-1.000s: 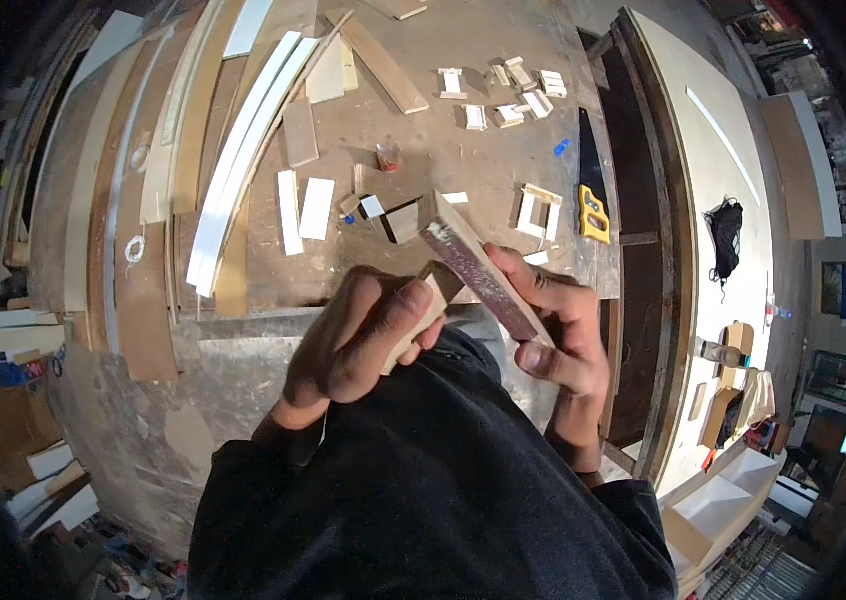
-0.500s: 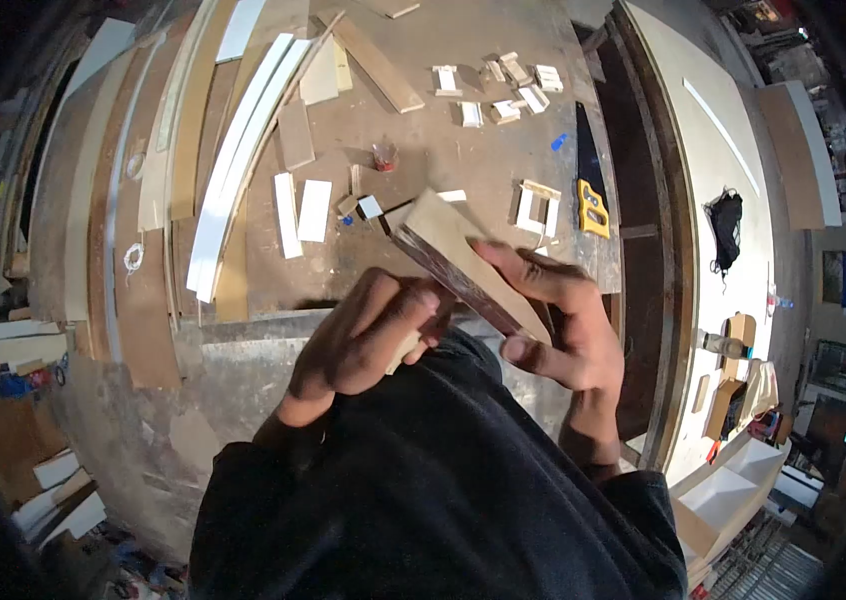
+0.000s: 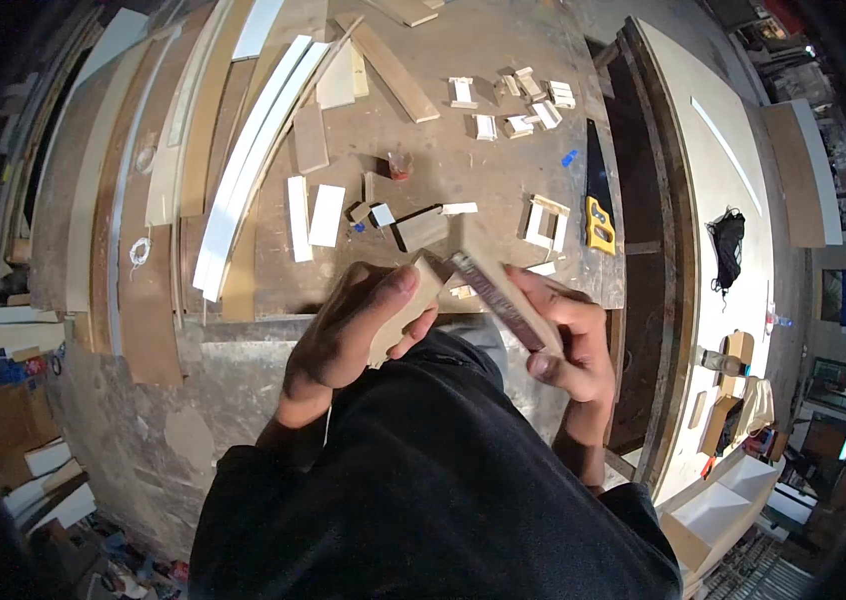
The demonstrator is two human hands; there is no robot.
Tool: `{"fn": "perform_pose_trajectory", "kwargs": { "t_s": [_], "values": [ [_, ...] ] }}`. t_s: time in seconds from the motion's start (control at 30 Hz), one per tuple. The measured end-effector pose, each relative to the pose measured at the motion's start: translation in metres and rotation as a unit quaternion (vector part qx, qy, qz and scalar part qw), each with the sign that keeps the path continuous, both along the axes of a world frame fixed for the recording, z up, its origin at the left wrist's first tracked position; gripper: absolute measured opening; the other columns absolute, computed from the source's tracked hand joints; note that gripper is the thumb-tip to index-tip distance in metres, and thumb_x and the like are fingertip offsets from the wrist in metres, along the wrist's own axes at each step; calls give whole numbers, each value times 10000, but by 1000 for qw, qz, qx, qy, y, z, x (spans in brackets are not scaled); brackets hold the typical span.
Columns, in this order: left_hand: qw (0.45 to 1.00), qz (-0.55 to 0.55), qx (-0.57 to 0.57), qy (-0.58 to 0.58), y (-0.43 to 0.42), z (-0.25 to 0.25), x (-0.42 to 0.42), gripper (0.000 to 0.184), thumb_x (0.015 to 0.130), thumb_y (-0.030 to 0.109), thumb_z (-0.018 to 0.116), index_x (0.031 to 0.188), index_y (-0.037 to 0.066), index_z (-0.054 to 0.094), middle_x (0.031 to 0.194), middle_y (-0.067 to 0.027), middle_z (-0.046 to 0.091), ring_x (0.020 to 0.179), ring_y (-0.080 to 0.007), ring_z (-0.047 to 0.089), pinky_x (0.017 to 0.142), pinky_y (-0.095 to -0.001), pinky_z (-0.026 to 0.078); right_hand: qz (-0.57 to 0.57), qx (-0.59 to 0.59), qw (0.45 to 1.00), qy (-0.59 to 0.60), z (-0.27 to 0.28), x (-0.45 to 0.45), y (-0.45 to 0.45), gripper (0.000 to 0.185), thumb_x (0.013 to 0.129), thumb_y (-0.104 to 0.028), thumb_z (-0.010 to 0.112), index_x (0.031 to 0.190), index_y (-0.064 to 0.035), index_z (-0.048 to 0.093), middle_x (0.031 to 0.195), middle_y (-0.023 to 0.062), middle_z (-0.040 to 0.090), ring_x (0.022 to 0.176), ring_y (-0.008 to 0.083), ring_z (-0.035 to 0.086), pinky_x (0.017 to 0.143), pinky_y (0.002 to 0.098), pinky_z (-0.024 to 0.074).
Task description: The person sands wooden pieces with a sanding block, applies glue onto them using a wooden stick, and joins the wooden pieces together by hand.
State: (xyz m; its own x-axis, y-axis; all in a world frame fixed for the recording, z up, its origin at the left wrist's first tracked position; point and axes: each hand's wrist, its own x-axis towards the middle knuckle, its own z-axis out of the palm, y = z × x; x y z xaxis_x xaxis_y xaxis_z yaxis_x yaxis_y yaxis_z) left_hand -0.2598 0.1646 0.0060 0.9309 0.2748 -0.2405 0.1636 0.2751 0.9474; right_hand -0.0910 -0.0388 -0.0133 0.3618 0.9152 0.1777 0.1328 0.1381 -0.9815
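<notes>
Head camera: A person in a black top [image 3: 433, 470] works at a scuffed brown workbench [image 3: 473, 165], gripping a piece of wood in each hand just off its near edge. The left hand [image 3: 348, 325] closes around a pale block [image 3: 428, 288]; the right hand [image 3: 573, 325] clasps a second block [image 3: 506, 305], dark reddish along one side, between thumb and fingers. The two blocks are close together; whether they touch cannot be told.

Long white strips [image 3: 243, 180] and brown boards [image 3: 148, 330] crowd the workbench's left side. Small wooden assemblies [image 3: 543, 113] cluster toward its far right, a yellow-handled saw [image 3: 599, 224] lies along its right edge, and a reddish cup [image 3: 399, 167] stands near its middle. To the workbench's right, past a dark gap, a pale panel [image 3: 688, 140] bears a bundled black cloth [image 3: 727, 248]. Blotched grey floor [image 3: 173, 430] spreads below the workbench's near edge.
</notes>
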Motion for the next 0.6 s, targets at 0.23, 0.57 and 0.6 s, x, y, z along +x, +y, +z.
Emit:
{"fn": "perform_pose_trajectory", "kwargs": {
  "t_s": [0.23, 0.57, 0.6],
  "values": [
    [999, -13, -42, -3, 3, -17, 5, 581, 1019, 515, 341, 807, 28, 577, 635, -28, 518, 518, -88, 466, 475, -257, 344, -46, -65, 996, -41, -11, -7, 21, 667, 738, -107, 732, 1351, 60, 529, 1254, 219, 628, 1144, 289, 603, 1015, 366, 409],
    [973, 190, -73, -111, 7, -55, 24, 353, 999, 370, 418, 988, 60, 587, 723, -2, 516, 602, -85, 463, 542, -219, 347, -102, -16, 994, -25, -30, 1, 16, 703, 706, -37, 723, 1385, -29, 539, 1413, 200, 544, 1304, 288, 520, 1101, 390, 354],
    [962, 257, -18, -96, 6, -53, 28, 343, 1003, 372, 415, 1009, 78, 590, 743, 9, 516, 626, -77, 465, 555, -208, 345, -101, -15, 994, -25, -30, 1, 17, 703, 706, -37, 723, 1385, -29, 539, 1413, 200, 544, 1304, 288, 520, 1101, 390, 354]
  ]
}}
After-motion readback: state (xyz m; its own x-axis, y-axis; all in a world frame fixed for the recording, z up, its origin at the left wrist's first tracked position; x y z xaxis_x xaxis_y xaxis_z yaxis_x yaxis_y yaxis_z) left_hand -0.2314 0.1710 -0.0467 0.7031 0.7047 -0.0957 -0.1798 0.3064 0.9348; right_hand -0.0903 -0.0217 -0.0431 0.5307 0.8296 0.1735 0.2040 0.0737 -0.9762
